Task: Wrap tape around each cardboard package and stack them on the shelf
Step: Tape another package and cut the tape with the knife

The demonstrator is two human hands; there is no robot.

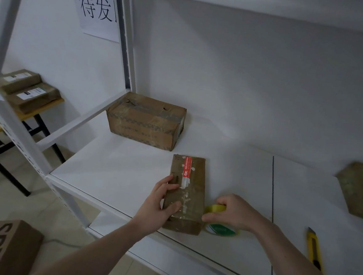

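At far left, a brown carton [2, 246] printed with the letters "SF" sits below shelf level, while two labelled parcels [30, 91] rest on a wooden side table [49, 106] behind it; their label text is too small to read. A paper sign [97, 9] on the wall carries large Chinese characters, "待发", the rest cut off by the shelf post. On the white shelf [112, 164] a larger taped box [147, 121] stands toward the back. Nearer the front edge lies the cardboard package [191, 182], flat and narrow, crossed by a red printed tape strip whose writing is illegible. The left hand [159, 203] steadies it, fingers curled over its left edge. The right hand [231, 212] grips a yellowish tape roll [216, 226] pressed against the package's right side. The package looks light and fairly stiff, though worn; its glossy taped top may be slick, so the bare cardboard long edges seem the best hold. Farther right lie a yellow utility knife [314, 250] and, at the frame's edge, another package [360, 190].
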